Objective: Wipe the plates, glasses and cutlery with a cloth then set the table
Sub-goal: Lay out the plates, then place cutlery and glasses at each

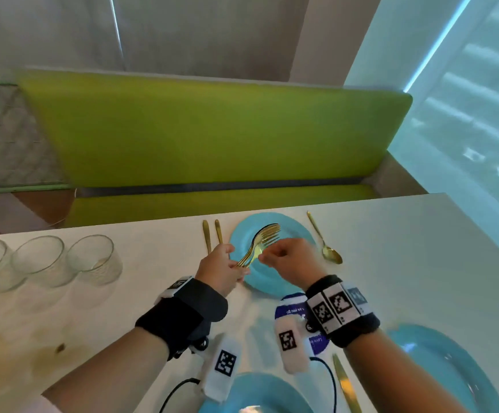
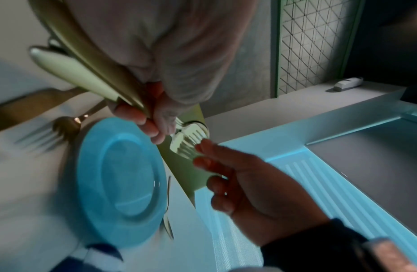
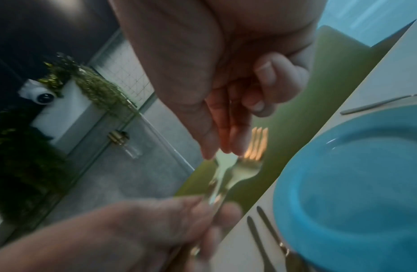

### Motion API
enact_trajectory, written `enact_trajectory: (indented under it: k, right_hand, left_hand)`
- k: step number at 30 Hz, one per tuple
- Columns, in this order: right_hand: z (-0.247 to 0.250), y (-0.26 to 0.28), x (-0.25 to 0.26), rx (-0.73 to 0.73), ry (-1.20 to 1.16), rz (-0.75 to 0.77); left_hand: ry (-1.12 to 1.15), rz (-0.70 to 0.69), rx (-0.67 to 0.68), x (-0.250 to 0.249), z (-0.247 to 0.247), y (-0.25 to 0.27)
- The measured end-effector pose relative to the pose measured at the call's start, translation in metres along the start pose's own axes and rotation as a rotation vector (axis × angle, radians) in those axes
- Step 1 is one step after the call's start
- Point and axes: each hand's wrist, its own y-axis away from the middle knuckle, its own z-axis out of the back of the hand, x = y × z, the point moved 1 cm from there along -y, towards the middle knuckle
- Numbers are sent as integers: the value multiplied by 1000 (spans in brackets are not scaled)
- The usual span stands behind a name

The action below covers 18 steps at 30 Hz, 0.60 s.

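My left hand [image 1: 232, 267] grips a bundle of gold forks [image 1: 267, 234] by their handles, tines pointing away, above the far blue plate [image 1: 287, 281]. My right hand [image 1: 262, 257] meets the bundle from the right, and its thumb and fingertips pinch one fork just below the tines. In the left wrist view the fork handles [image 2: 86, 73] run under my left fingers [image 2: 151, 127], and the right hand [image 2: 238, 176] touches the tines [image 2: 191, 142]. In the right wrist view my right fingertips [image 3: 226, 145] close on the fork heads [image 3: 244, 167].
Two gold knives [image 1: 207, 236] lie left of the far plate and a gold spoon [image 1: 330, 253] lies to its right. Three glasses [image 1: 93, 257] stand at the left. Near me are two more blue plates [image 1: 457, 371], a knife [image 1: 345, 383] and a blue-white packet [image 1: 294, 310]. A green bench [image 1: 212, 129] lies beyond the table.
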Motion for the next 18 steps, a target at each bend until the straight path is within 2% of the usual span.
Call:
enact_trajectory:
  k: [3,5,7,9,11,14,18]
  right_hand:
    - [-10,38,15,-107,116,142]
    - [-17,63,22,-66,333,280]
    - [-23,89,29,-19,489,309]
    - [-29,118,33,-89,474,238]
    - [-36,143,35,-182,324,53]
    - [-51,170,32,-145,74,-197]
    - [-60,199,27,-185,-318,-327]
  left_hand:
    - [-159,-33,49,6,-5,20]
    - [-314,-78,97,11,-4,38]
    - [-461,-121,132,14,0,57]
    - [-501,-146,142,19,4,78]
    - [-495,-190,133,22,7,101]
    - [-509,-287,119,25,5,135]
    - [-611,-394,142,31,5,175]
